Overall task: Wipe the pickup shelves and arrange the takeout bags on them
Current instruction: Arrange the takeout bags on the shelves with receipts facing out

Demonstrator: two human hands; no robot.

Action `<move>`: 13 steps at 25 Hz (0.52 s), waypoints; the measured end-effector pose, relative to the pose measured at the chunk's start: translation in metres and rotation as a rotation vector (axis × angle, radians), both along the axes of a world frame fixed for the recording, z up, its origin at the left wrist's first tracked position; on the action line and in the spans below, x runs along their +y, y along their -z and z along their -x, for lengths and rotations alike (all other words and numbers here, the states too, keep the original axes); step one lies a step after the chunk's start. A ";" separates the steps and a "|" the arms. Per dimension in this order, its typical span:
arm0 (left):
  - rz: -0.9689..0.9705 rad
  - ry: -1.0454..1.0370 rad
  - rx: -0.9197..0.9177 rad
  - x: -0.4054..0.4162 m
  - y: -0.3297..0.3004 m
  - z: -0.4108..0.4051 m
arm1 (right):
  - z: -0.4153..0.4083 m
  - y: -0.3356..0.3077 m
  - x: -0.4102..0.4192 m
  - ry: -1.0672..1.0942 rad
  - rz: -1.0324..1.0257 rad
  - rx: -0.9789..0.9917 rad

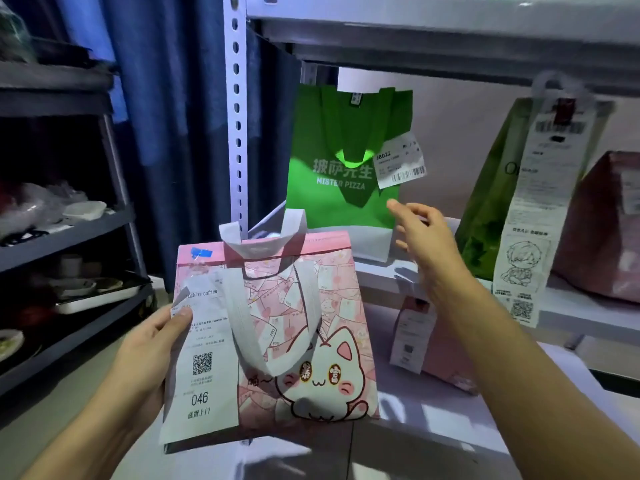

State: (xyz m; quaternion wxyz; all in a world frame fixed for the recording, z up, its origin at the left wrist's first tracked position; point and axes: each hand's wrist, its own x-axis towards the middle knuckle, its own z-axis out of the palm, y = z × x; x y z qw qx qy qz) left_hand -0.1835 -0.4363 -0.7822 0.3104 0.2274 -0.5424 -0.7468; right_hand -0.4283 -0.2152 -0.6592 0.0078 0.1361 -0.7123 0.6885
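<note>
From the head camera, the left hand (149, 344) grips the left edge of a pink cat-print takeout bag (298, 341), its thumb pressed on the long white receipt (204, 368) stuck to the bag's front, which reads 046 near the bottom. The bag is held upright in front of the white pickup shelf (571, 317), its 2 white handles (263, 237) drooping over the front and back. The right hand (422, 237) is released, fingers loosely spread and holding nothing, raised up and to the right of the pink bag, with its fingertips near the lower right corner of a green Mister Pizza bag (343, 161). That green bag stands on the shelf just beyond both hands, a white label (401, 161) hanging from its front. To the right of the right hand stands an olive-green bag (491, 209) with a very long receipt strip (540, 216) hanging down over the shelf edge, and a dark pink bag (609, 223) just beside it farther right. Below the right forearm, on a lower shelf level, another pink bag (436, 344) carries a small tag. Far to the left of the left hand, a dark rack (69, 223) holds bowls and dishes.
</note>
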 end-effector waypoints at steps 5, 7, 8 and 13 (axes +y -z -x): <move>-0.009 0.008 0.020 -0.003 0.001 -0.004 | 0.039 -0.019 -0.031 0.078 0.048 0.023; -0.004 0.013 0.022 -0.003 0.000 -0.003 | 0.049 -0.021 -0.038 0.114 0.034 0.061; 0.001 0.019 0.025 -0.002 0.000 -0.002 | 0.053 -0.020 -0.038 0.143 0.016 0.082; 0.023 0.045 0.040 -0.006 0.006 -0.001 | 0.048 -0.003 -0.023 0.214 0.075 0.167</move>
